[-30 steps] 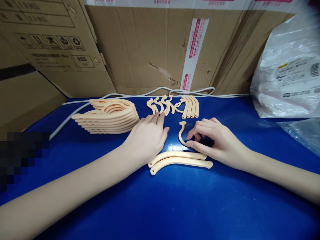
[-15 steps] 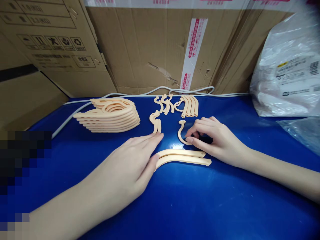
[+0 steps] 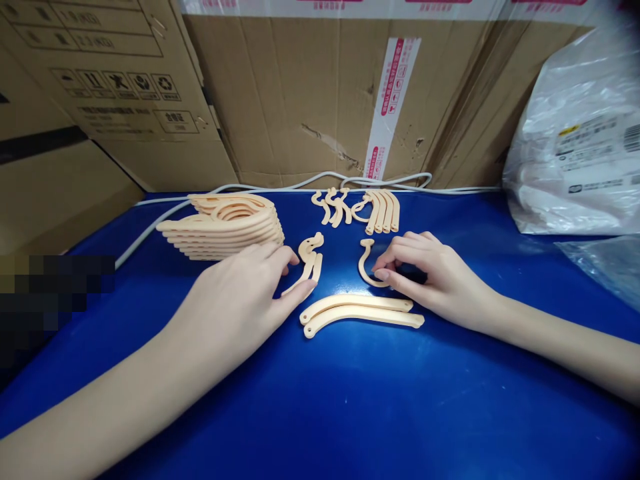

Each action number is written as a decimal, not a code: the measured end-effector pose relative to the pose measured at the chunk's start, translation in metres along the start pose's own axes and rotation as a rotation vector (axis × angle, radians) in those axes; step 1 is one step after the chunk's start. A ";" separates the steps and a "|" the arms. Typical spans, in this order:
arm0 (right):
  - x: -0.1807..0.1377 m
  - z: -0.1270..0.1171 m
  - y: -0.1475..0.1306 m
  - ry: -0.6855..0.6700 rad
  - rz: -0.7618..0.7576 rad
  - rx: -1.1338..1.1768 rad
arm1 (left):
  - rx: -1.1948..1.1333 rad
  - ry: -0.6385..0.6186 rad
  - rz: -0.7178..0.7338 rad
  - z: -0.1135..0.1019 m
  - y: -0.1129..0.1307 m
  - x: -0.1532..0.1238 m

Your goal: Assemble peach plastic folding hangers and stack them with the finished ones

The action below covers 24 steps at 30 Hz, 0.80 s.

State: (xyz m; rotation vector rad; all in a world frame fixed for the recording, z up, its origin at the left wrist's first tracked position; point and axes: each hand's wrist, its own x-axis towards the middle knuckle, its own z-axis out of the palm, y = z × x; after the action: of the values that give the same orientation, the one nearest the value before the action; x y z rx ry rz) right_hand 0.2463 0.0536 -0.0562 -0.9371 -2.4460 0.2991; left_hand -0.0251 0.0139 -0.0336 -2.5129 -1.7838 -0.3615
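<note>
My left hand (image 3: 240, 293) pinches a small wavy peach plastic piece (image 3: 309, 257) between thumb and fingers, just above the blue table (image 3: 350, 400). My right hand (image 3: 430, 277) is curled on the table with its fingertips pinching a peach hook piece (image 3: 367, 261). Two long curved peach arms (image 3: 360, 312) lie side by side in front of both hands. A stack of assembled peach hangers (image 3: 225, 227) sits to the left of my left hand.
Loose wavy pieces (image 3: 333, 205) and a row of curved pieces (image 3: 383, 212) lie at the table's back. A white cable (image 3: 300, 185) runs along the cardboard boxes (image 3: 310, 93). A plastic bag (image 3: 575, 140) stands at the right.
My left hand drew one wavy piece back from the rear row toward me and closed on it, lifting one end. My right hand stayed on the hook piece.
</note>
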 end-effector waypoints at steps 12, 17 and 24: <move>0.000 -0.002 0.000 -0.009 -0.004 0.009 | -0.082 -0.082 0.115 0.008 -0.005 0.018; 0.001 -0.001 0.001 -0.014 -0.006 0.005 | -0.020 0.030 0.233 0.014 -0.006 0.015; 0.003 0.001 0.002 -0.032 0.003 -0.003 | -0.105 0.055 0.216 0.017 -0.009 0.014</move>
State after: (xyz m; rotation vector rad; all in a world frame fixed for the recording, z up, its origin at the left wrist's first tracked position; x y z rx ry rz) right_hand 0.2445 0.0571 -0.0570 -0.9442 -2.4753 0.3135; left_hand -0.0264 0.0328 -0.0477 -2.7037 -1.4918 -0.5194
